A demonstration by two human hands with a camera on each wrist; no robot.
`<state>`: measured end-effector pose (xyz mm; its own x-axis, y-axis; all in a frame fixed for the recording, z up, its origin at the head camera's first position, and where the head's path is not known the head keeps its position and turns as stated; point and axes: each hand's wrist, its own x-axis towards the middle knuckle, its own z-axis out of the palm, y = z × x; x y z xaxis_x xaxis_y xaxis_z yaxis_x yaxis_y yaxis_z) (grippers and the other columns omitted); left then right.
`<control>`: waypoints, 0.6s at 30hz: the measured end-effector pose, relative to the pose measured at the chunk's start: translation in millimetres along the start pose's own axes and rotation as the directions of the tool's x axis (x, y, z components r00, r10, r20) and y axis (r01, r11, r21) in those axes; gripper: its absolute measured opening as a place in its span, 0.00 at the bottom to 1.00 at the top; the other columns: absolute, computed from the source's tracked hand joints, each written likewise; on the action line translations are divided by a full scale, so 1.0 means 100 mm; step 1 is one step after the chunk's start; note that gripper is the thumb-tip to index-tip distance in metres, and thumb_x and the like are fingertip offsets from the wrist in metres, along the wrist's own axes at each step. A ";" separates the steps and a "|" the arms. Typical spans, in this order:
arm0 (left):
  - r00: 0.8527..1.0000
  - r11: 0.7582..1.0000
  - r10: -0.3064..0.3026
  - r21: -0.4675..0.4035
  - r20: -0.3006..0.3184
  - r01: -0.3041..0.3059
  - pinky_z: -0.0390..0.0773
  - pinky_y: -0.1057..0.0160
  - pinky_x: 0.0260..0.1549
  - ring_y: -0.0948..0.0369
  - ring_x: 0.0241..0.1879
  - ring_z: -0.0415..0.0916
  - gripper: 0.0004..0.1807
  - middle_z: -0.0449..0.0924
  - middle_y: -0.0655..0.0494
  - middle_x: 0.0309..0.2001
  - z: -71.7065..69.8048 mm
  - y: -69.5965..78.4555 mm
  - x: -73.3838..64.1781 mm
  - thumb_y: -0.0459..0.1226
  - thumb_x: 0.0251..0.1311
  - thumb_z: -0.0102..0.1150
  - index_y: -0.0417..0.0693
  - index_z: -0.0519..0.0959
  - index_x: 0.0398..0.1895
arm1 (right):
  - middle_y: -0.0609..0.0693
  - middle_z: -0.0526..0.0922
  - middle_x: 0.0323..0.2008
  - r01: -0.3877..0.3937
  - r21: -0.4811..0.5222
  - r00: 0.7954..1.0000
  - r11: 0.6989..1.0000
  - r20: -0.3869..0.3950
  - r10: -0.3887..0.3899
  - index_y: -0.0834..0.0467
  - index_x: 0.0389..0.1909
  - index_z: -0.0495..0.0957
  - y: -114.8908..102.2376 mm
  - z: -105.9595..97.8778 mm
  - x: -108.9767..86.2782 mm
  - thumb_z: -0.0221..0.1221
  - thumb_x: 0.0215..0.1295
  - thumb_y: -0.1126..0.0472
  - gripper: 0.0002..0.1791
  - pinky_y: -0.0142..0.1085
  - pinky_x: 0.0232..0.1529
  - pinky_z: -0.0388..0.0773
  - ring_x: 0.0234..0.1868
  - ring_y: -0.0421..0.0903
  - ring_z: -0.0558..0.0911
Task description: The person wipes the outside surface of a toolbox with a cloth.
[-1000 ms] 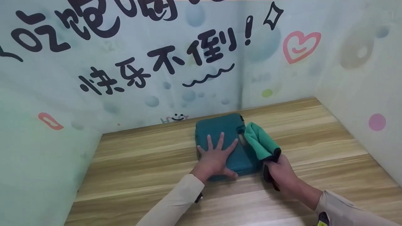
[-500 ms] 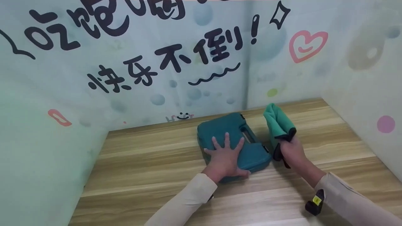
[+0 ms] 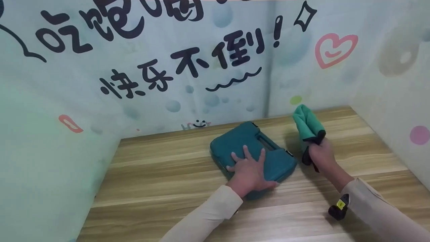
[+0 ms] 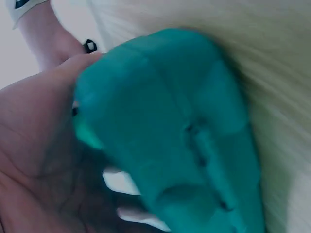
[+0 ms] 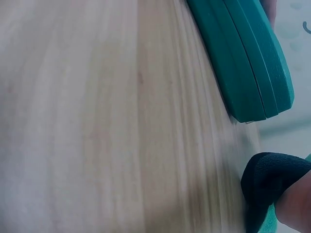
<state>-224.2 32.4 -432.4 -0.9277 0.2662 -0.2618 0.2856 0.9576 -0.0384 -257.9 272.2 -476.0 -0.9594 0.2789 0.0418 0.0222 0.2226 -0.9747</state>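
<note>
A teal plastic carrying case [image 3: 231, 144] with a built-in handle lies on the wooden table, turned at an angle. My left hand [image 3: 250, 173] rests on its top with fingers spread and straight. In the left wrist view the case [image 4: 165, 116] fills the middle, beside the palm [image 4: 34, 145]. To the right of the case, my right hand [image 3: 324, 156] grips a folded green cloth [image 3: 307, 124] with black edging, held just apart from it. The right wrist view shows the case's side seam [image 5: 252, 68] and a black-edged part of the cloth [image 5: 265, 174].
The wood-grain table [image 3: 161, 185] meets a printed back wall [image 3: 151, 111] close behind the case. Pale side walls stand at left [image 3: 40, 168] and right [image 3: 396, 101]. A black strap piece with a yellow label [image 3: 339, 206] hangs at the right sleeve.
The case has turned clockwise under my left hand, its handle side now facing the upper right. My right hand has moved away from the case to the right and back, with the cloth.
</note>
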 end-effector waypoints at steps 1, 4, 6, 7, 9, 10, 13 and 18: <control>0.999 1.000 0.027 -0.010 0.028 -0.026 0.72 0.33 0.52 0.27 0.72 0.46 0.64 0.40 0.39 0.80 -0.03 -0.04 -0.01 0.77 0.45 0.59 0.72 0.42 0.83 | 0.63 0.68 0.68 0.014 0.011 1.000 1.000 -0.003 -0.014 0.72 0.73 0.60 0.01 -0.01 0.01 0.49 0.75 0.63 0.30 0.44 0.65 0.65 0.63 0.52 0.67; 0.985 0.991 0.125 -0.058 0.120 -0.119 0.68 0.36 0.59 0.29 0.73 0.42 0.63 0.37 0.41 0.81 -0.16 -0.19 -0.05 0.70 0.46 0.70 0.74 0.44 0.83 | 0.63 0.67 0.69 0.059 0.052 0.998 0.997 0.005 -0.060 0.72 0.74 0.59 0.04 -0.03 0.04 0.48 0.73 0.67 0.30 0.41 0.67 0.62 0.67 0.51 0.66; 0.969 0.981 0.188 -0.088 0.162 -0.175 0.64 0.37 0.63 0.31 0.74 0.40 0.62 0.36 0.44 0.81 -0.24 -0.30 -0.05 0.64 0.46 0.76 0.76 0.48 0.82 | 0.63 0.66 0.70 0.088 0.069 0.996 0.994 0.010 -0.089 0.72 0.74 0.58 0.05 -0.04 0.06 0.47 0.72 0.69 0.30 0.40 0.69 0.60 0.69 0.50 0.64; 0.960 0.975 0.214 -0.103 0.180 -0.198 0.60 0.38 0.65 0.33 0.75 0.38 0.61 0.36 0.46 0.82 -0.28 -0.35 -0.04 0.61 0.46 0.78 0.77 0.49 0.81 | 0.63 0.66 0.70 0.097 0.081 0.995 0.992 0.014 -0.099 0.72 0.74 0.58 0.06 -0.05 0.07 0.47 0.72 0.70 0.31 0.40 0.69 0.59 0.70 0.50 0.63; 0.943 0.962 0.263 -0.127 0.206 -0.240 0.50 0.37 0.69 0.36 0.77 0.32 0.62 0.34 0.52 0.82 -0.35 -0.44 0.01 0.56 0.44 0.81 0.80 0.50 0.81 | 0.63 0.66 0.70 0.096 0.059 0.995 0.994 0.011 -0.097 0.73 0.74 0.58 0.06 -0.05 0.08 0.47 0.72 0.70 0.30 0.41 0.69 0.60 0.69 0.51 0.64; 0.934 0.955 0.288 -0.137 0.210 -0.263 0.46 0.37 0.70 0.38 0.77 0.30 0.63 0.33 0.54 0.82 -0.37 -0.47 0.04 0.55 0.43 0.82 0.82 0.50 0.80 | 0.64 0.67 0.69 0.095 0.051 0.995 0.994 0.009 -0.096 0.74 0.73 0.59 0.07 -0.05 0.09 0.48 0.72 0.70 0.30 0.41 0.68 0.61 0.68 0.51 0.64; 0.913 0.932 0.354 -0.160 0.201 -0.326 0.36 0.36 0.70 0.40 0.77 0.23 0.66 0.29 0.59 0.82 -0.36 -0.56 0.14 0.55 0.40 0.83 0.84 0.48 0.80 | 0.63 0.66 0.70 0.088 0.059 0.996 0.994 0.018 -0.090 0.72 0.74 0.59 0.08 -0.05 0.10 0.48 0.73 0.68 0.30 0.43 0.69 0.61 0.69 0.51 0.64; 0.909 0.917 0.383 -0.187 0.164 -0.352 0.36 0.33 0.68 0.37 0.76 0.21 0.65 0.26 0.60 0.82 -0.26 -0.63 0.18 0.64 0.38 0.79 0.86 0.47 0.80 | 0.60 0.63 0.73 0.079 0.093 0.996 0.993 0.040 -0.083 0.66 0.77 0.57 0.08 -0.03 0.10 0.49 0.76 0.64 0.31 0.44 0.70 0.59 0.72 0.51 0.61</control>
<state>-265.6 -19.8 -409.6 -0.6946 0.5906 -0.4108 0.5439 0.8049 0.2375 -267.0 279.4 -483.2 -0.9683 0.2224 0.1138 -0.0798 0.1565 -0.9844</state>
